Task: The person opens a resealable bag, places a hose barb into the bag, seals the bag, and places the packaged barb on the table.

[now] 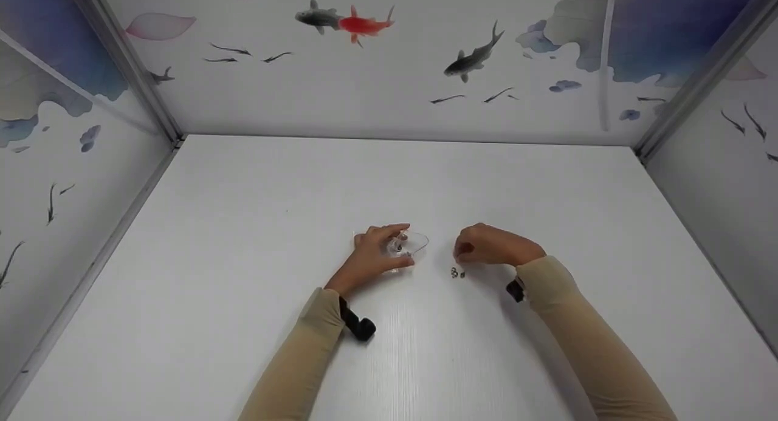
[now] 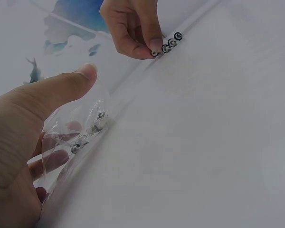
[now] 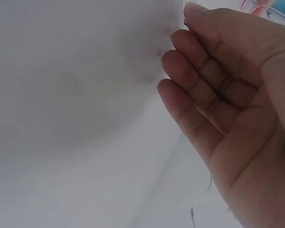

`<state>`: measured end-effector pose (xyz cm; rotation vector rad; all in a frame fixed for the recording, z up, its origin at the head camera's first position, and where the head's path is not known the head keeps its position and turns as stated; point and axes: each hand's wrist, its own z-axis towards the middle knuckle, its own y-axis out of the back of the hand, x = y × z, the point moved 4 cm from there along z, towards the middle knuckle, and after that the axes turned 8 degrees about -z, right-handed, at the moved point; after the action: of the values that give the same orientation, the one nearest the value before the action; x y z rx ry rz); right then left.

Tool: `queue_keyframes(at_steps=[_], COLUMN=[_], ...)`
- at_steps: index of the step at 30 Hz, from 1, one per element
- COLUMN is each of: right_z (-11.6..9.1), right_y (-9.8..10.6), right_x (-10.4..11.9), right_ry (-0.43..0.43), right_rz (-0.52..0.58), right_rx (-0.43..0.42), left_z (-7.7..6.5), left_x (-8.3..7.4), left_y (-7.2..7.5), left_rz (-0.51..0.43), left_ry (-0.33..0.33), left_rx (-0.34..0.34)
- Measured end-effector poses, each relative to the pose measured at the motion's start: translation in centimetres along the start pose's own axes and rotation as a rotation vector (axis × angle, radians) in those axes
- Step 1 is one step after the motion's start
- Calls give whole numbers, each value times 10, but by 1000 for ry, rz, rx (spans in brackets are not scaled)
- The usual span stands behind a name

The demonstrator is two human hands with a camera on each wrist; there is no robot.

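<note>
My left hand (image 1: 372, 251) holds a clear plastic bag (image 2: 61, 116) low over the white table, fingers curled behind it and thumb spread apart on the near side. Several small metal pieces (image 2: 96, 128) lie inside the bag. To the right of the bag, my right hand (image 1: 489, 245) pinches a small round metal piece (image 2: 154, 53) between thumb and forefinger, close to the tabletop. Beside those fingertips, several similar round pieces (image 2: 172, 42), with dark rims and pale centres, lie in a cluster. In the right wrist view, only a dark bit shows at the thumb tip.
The white table (image 1: 401, 184) carries the bag and the loose pieces near its middle. Panels painted with fish (image 1: 471, 59) wall in the back and both sides. Dark wrist straps (image 1: 358, 324) hang under the tan sleeves.
</note>
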<state>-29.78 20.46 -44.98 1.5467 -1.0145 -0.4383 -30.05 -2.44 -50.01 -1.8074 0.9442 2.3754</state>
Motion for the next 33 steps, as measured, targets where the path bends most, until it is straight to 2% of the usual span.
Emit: queue_keyframes(at_steps=[7,15,24,33], right_z=[4,8,14,23], right_y=[6,17,28,34], right_x=[3,11,25,37], right_ry=[-14,-6,76,117], right_rz=[22,16,-20,-11], right_rx=[2,-24,-75,-104], left_z=[-1,1,0,0], left_x=[0,0,0,-3], left_y=[0,0,0,0], left_rz=[5,21,15,28], left_ry=[24,2,4,1], left_rx=[0,-6,-9,-7])
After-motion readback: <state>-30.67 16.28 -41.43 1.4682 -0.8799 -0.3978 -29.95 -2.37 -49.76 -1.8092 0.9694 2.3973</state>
